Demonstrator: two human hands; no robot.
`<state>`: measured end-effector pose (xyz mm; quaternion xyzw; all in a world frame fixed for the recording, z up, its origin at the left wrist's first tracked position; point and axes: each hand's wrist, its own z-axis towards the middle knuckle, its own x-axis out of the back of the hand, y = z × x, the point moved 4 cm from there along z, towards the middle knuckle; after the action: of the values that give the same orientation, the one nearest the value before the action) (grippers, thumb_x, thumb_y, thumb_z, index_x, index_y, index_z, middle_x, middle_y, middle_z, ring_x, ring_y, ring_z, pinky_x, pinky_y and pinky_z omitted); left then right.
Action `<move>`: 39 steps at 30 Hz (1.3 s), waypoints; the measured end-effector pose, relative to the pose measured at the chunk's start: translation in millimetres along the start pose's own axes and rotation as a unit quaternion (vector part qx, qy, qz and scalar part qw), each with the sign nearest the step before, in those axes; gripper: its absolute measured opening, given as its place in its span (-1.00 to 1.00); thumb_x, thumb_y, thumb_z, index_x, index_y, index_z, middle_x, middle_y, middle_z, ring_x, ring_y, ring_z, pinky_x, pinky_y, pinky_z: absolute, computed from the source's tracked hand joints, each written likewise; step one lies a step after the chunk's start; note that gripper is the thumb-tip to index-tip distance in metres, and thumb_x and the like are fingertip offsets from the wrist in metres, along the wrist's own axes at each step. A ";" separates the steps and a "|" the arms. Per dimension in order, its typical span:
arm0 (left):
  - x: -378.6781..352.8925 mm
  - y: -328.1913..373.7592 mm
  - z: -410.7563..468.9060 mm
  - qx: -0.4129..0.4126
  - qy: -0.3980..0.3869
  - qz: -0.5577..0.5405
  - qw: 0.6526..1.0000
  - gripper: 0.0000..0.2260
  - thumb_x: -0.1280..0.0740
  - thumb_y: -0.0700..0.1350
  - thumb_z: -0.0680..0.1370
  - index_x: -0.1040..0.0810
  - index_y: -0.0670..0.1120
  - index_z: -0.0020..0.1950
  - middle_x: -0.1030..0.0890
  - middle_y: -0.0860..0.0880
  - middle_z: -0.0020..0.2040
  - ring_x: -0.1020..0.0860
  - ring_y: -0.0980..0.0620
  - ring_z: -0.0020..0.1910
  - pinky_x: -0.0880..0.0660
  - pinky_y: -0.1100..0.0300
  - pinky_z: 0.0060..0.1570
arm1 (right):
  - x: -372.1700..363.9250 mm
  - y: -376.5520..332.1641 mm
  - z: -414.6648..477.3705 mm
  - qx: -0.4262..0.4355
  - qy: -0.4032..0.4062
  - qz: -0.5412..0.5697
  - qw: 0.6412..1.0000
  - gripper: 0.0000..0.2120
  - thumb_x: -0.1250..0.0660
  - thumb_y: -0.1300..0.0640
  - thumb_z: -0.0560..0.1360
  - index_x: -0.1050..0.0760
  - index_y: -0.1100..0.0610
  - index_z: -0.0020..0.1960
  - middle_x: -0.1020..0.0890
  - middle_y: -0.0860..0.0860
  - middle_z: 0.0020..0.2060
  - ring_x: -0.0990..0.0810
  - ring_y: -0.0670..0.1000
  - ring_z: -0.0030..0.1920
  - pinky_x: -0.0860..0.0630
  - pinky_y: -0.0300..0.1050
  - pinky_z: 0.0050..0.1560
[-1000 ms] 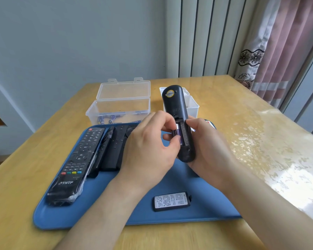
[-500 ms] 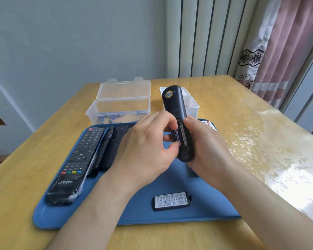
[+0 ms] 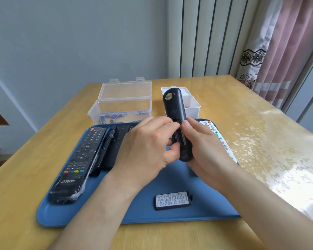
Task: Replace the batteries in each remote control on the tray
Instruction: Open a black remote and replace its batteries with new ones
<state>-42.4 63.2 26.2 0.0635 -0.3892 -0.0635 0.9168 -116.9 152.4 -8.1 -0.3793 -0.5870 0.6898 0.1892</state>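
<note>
I hold a black remote (image 3: pixel 174 107) back side up above the blue tray (image 3: pixel 170 179). My right hand (image 3: pixel 206 147) grips its lower end from the right, thumb on the open battery bay. My left hand (image 3: pixel 148 145) pinches the same spot from the left, fingertips pressing on a battery in the bay. The remote's battery cover (image 3: pixel 173 200), black with a white label, lies on the tray near the front. A large black THTF remote (image 3: pixel 79 163) in plastic wrap lies at the tray's left, two slimmer black remotes (image 3: pixel 108 150) beside it, and a white remote (image 3: pixel 219 138) at the right edge.
A clear lidded box (image 3: pixel 123 105) holding several batteries stands open behind the tray. A small white box (image 3: pixel 192 103) sits to its right, partly behind the held remote. The wooden table (image 3: pixel 260 123) has a shiny cover on its right side. Curtains hang at the far right.
The battery that showed purple in the bay has sunk out of sight under my fingers. Both hands closed tighter together over the bay; the remote shifted slightly.
</note>
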 end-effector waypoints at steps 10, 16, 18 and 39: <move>-1.0 -4.8 -0.3 0.056 -0.019 -0.082 0.995 -0.72 -0.36 -0.12 0.34 -0.51 0.02 0.03 -0.50 0.19 -0.12 -0.43 0.26 -0.14 -0.38 0.38 -0.12 | 2.1 2.6 0.1 -0.022 -0.003 0.004 1.000 -0.71 -0.04 0.15 0.71 -0.53 0.18 0.13 -0.68 0.16 0.00 -0.60 0.06 -0.20 -0.44 0.12 -0.03; -1.0 -5.6 -0.8 0.103 -0.062 -0.134 0.984 -0.70 -0.42 -0.16 0.36 -0.42 0.06 -0.01 -0.46 0.23 -0.15 -0.41 0.40 -0.12 -0.33 0.49 -0.15 | 2.6 3.5 -0.3 -0.032 -0.012 0.010 0.999 -0.70 -0.05 0.14 0.71 -0.56 0.10 0.07 -0.69 0.11 -0.03 -0.63 0.01 -0.23 -0.47 -0.12 -0.22; 0.2 -5.8 -0.6 0.106 -0.074 -0.149 0.980 -0.70 -0.42 -0.17 0.36 -0.43 0.04 0.00 -0.49 0.19 -0.11 -0.43 0.42 -0.11 -0.34 0.52 -0.14 | 2.2 2.7 -0.9 -0.035 -0.017 0.016 0.999 -0.71 -0.05 0.15 0.71 -0.56 0.12 0.08 -0.69 0.11 -0.03 -0.63 0.01 -0.25 -0.49 -0.23 -0.35; 3.6 -0.5 1.5 0.049 -0.064 -0.046 0.996 -0.58 -0.22 0.04 0.32 -0.52 0.10 0.16 -0.48 0.09 -0.15 -0.50 -0.03 -0.20 -0.53 0.02 -0.26 | 3.2 4.8 2.5 -0.024 -0.045 -0.070 0.996 -0.70 -0.07 0.14 0.70 -0.53 0.24 0.08 -0.59 0.06 -0.14 -0.54 0.08 -0.21 -0.33 0.03 -0.13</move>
<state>-41.1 62.0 29.6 0.1217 -0.4465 -0.0905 0.8818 -120.0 151.9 -13.6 -0.3099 -0.6366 0.6769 0.2014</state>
